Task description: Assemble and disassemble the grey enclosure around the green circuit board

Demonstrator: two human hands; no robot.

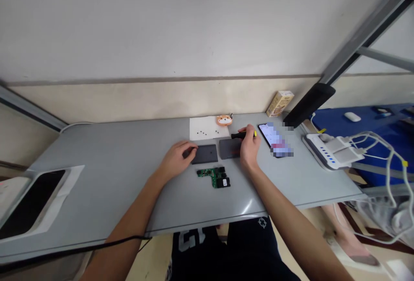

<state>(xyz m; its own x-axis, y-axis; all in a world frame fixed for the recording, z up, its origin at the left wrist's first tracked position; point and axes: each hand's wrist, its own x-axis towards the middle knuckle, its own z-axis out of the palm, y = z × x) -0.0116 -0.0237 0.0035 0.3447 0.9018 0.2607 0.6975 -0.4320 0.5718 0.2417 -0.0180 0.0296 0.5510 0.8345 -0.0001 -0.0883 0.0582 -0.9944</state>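
Right hand [249, 146] raised, fingers wrapped tight round a slim black-handled screwdriver [237, 135]; left hand [177, 159] draped over a flat dark casing [205, 154], grip unclear.

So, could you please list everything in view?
Desk: one, grey, across the view
Casing panels: two, dark grey, mid-desk
Circuit board: one, green, before panels
Paper: one, white, behind panels
Screws: several, black, on paper
Animal-face ornament: one, orange, behind paper
Smartphone: one, black, right of panels
Carton: one, beige, desk's far edge
Charger: one, white, desk's right end
Mouse: one, white, on blue surface
Screwdriver: one, black and yellow, in right hand
Left hand: one, on left panel
Right hand: one, holding screwdriver
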